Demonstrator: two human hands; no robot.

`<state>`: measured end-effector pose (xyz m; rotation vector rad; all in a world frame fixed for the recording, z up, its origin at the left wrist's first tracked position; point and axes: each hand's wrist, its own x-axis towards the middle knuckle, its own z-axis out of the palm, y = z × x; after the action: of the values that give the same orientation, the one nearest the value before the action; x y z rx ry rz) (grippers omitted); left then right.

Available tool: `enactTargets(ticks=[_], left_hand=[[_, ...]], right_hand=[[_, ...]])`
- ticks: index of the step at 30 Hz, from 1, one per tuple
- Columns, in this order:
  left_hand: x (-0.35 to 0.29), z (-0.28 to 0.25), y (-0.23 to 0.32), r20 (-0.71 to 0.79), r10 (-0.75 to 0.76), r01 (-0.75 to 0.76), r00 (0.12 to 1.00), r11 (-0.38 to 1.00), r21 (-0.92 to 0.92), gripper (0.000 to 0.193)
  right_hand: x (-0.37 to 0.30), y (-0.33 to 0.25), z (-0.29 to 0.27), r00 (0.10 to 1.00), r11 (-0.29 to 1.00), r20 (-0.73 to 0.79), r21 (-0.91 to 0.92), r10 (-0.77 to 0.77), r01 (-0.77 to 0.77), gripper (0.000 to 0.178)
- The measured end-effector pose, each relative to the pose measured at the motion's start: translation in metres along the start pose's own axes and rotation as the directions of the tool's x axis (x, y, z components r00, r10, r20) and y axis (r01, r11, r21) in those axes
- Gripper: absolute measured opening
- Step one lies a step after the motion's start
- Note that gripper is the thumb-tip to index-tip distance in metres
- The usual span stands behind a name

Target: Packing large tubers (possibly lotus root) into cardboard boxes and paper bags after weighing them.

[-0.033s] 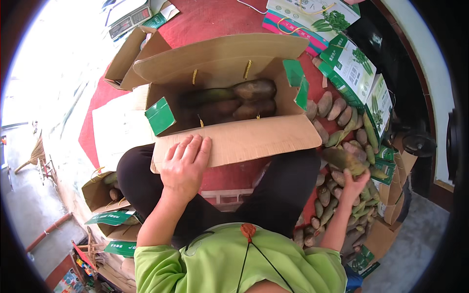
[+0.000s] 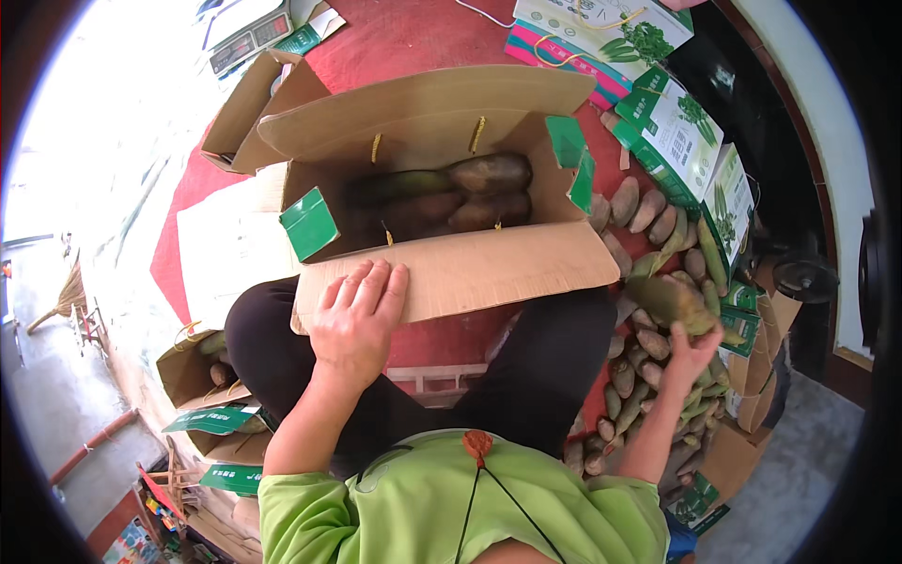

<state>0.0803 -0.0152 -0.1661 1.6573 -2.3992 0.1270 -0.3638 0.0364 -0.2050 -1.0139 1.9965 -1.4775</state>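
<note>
A: Where are the hands?
B: Left of centre, the left hand overlies the near flap of a carton; its thumb is hidden, so grip cannot be told. At right, the right hand clasps a blurred greenish vegetable, overlapping heaped tubers.

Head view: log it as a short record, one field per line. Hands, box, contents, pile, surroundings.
left hand: flat on the near flap
right hand: gripping one end of a greenish-brown root, slightly blurred, over the pile
box: open, in front of the knees, near flap folded outward
contents: several large roots, brown and green, lying down; exact count unclear in shadow
pile: many roots, loose, on the person's right
surroundings: scale upper left; green-and-white cartons upper right
</note>
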Motion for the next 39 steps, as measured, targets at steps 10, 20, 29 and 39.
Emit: enactTargets(ticks=[10,20,29,39], left_hand=[[-0.001,-0.003,-0.001,-0.015,-0.020,0.019,1.000,0.999,-0.036,0.035],[-0.001,-0.002,-0.001,-0.044,-0.032,0.029,0.999,0.996,-0.081,0.034],[-0.001,-0.004,-0.003,-0.099,-0.007,-0.005,0.995,0.993,-0.120,0.031],[-0.006,-0.005,-0.003,-0.174,-0.068,0.067,0.982,0.998,-0.015,0.025]], right_hand=[[0.042,-0.159,0.080,0.833,0.805,0.174,0.418,-0.525,0.420,0.062],[0.011,-0.185,0.224,0.528,0.872,0.727,0.205,-0.439,0.444,0.054],[-0.008,-0.164,0.282,0.220,0.456,0.932,-0.068,-0.289,0.887,0.057],[0.034,-0.111,0.154,0.780,0.940,0.525,0.198,-0.341,0.278,0.029]])
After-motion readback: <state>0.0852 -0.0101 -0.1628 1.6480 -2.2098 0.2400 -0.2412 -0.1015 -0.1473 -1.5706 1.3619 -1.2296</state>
